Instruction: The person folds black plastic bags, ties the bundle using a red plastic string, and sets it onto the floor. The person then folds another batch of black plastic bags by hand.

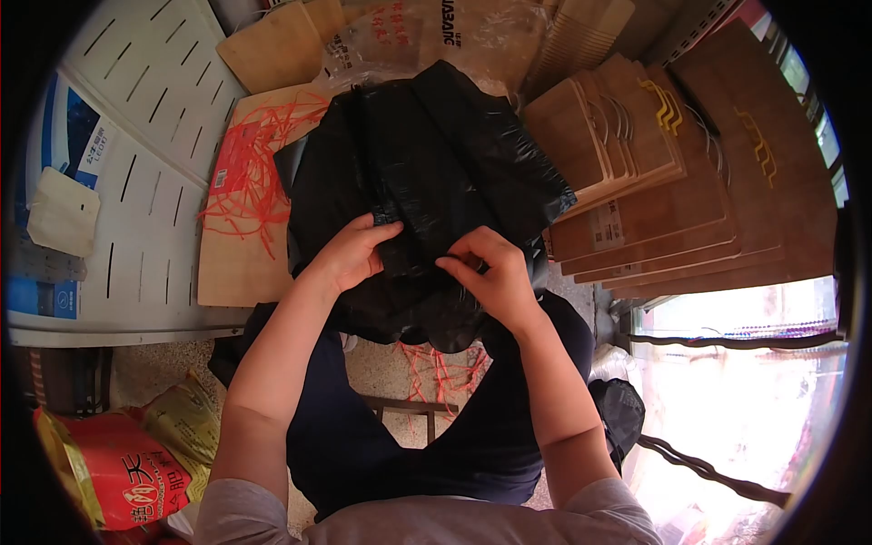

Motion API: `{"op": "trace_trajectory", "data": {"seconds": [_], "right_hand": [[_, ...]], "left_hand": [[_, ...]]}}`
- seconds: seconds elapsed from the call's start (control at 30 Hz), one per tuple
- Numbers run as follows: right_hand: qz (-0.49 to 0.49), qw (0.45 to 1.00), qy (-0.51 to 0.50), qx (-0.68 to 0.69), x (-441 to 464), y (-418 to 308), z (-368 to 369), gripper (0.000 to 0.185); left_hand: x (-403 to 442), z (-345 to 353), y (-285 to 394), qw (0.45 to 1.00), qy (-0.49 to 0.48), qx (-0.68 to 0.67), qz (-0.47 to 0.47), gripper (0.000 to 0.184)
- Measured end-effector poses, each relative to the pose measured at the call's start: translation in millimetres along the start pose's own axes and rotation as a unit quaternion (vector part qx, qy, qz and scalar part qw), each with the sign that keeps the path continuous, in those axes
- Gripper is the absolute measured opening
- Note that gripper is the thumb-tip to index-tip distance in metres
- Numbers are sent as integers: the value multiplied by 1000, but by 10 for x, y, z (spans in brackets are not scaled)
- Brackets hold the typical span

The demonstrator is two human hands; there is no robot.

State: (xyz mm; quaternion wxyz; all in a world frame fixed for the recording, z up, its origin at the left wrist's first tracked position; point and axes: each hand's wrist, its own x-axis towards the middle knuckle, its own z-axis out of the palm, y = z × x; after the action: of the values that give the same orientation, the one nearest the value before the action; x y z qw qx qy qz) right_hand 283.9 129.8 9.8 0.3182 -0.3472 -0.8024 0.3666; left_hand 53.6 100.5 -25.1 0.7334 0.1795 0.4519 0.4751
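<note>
A large black plastic bag [427, 145] lies spread out in front of me, over my knees and the board behind them. My left hand [350, 254] grips a fold of the plastic, thumb on top and the other fingers partly hidden beneath. Just to the right, my right hand [495, 272] pinches the same plastic between thumb and curled fingers. A small gap separates the two hands. The lower edge of the bag hangs in bunched folds between my legs.
Orange plastic string [259, 173] lies tangled on a wooden board [218, 272] at the left. Several wooden boards with wire hooks [654, 173] stand at the right. A white slotted metal shelf [136, 173] is on the left, above a red and gold sack [136, 472].
</note>
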Motion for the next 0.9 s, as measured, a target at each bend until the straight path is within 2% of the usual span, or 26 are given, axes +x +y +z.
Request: {"op": "trace_trajectory", "data": {"seconds": [0.07, 0.1, 0.17, 0.23, 0.3, 0.33, 0.37, 0.43, 0.5, 0.53, 0.57, 0.67, 0.73, 0.87, 0.9], "right_hand": [[44, 992, 20, 115, 14, 88, -32, 9], [104, 982, 17, 155, 18, 78, -98, 10], [132, 961, 95, 225, 36, 159, -232, 12], [143, 916, 259, 272, 81, 259, -379, 14], [140, 879, 397, 225, 124, 276, -520, 15], [101, 879, 426, 189, 116, 241, -547, 13], [100, 879, 426, 188, 91, 250, -535, 13], [35, 953, 296, 58, 51, 222, -448, 14], [-49, 998, 45, -3, 40, 79, -349, 27], [-101, 994, 2, -34, 12, 70, -218, 31], [-143, 988, -17, -57, 7, 76, -109, 29], [-158, 983, -30, -93, -10, 122, 50, 24], [-154, 984, 24, -85, -3, 130, 84, 19], [-132, 987, 49, -83, 5, 58, 43, 16], [-98, 992, 57, -57, 3, 37, 40, 15]], "left_hand": [[10, -9, -5, 1000, 1, -3, -1, 28], [12, -11, -8, 1000, 2, -6, -2, 28], [-2, 10, 4, 1000, 7, -2, -1, 28], [-7, 14, 7, 1000, 13, 3, 0, 28], [-4, 14, 3, 1000, 22, 3, -1, 28], [-15, 28, 9, 1000, 22, 3, -1, 28], [-32, 54, 25, 1000, 22, 6, 0, 27], [-30, 67, 30, 1000, 22, 9, 2, 27], [-15, 43, 20, 1000, 24, 13, 0, 26], [-12, 29, 15, 1000, 25, 13, -1, 26], [-9, 17, 13, 1000, 21, 11, 2, 28], [-10, 31, 19, 1000, 23, 12, 5, 30], [-24, 52, 31, 999, 31, 16, 4, 30], [-43, 68, 42, 1000, 28, -5, -1, 29], [-41, 66, 45, 1000, 21, -15, -2, 28]]}}
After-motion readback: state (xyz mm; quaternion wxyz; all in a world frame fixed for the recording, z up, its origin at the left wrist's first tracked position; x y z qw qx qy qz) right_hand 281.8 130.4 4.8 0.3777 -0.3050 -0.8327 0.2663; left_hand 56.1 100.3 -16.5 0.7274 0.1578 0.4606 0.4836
